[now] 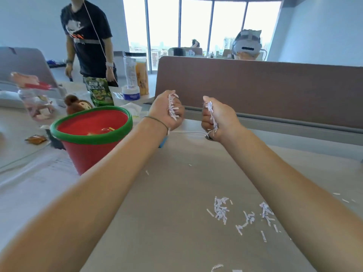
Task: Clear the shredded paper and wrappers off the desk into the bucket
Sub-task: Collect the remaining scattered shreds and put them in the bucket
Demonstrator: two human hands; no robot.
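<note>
Shreds (172,107) clamped in left hand (167,112); second bunch likewise in right hand (216,118), both fists raised over counter (176,193); bucket (92,130) stands just left of left hand, wrappers inside. Advice: carry each fist fully over rim before loosening fingers, low, so strips do not scatter; loose shreds (222,210) remain on near counter, one wrapper (36,139) left of bucket.

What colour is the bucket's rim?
Green, on a red bucket; the rim shows best in the head view.
</note>
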